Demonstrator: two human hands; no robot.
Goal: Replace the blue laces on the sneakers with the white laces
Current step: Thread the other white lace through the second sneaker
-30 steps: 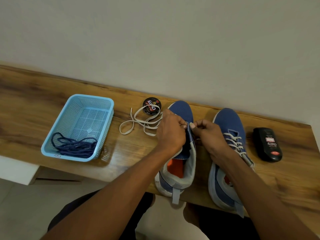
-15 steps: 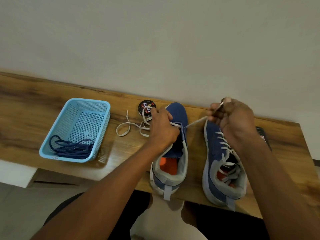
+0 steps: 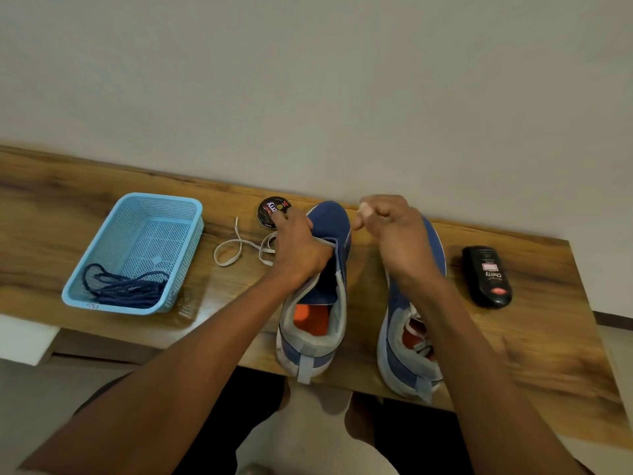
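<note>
Two blue sneakers stand toes-to-wall on the wooden shelf. My left hand (image 3: 298,248) grips the left sneaker (image 3: 322,289) at its lace opening, where a white lace (image 3: 236,250) passes under the fingers and trails in loops onto the wood to the left. My right hand (image 3: 390,228) hovers curled above the toe of the right sneaker (image 3: 411,341), pinching what looks like the lace end; the end itself is blurred. White lacing shows in the right sneaker behind my forearm. The blue laces (image 3: 123,286) lie bundled in the light blue basket (image 3: 102,245).
A round shoe-polish tin (image 3: 270,209) lies just beyond my left hand by the wall. A black polish bottle (image 3: 488,275) lies to the right of the right sneaker. The shelf's front edge runs under both heels, which overhang it.
My right hand pulled the white lace up and to the right, then came back left over the right sneaker's toe. My left hand stayed on the left sneaker.
</note>
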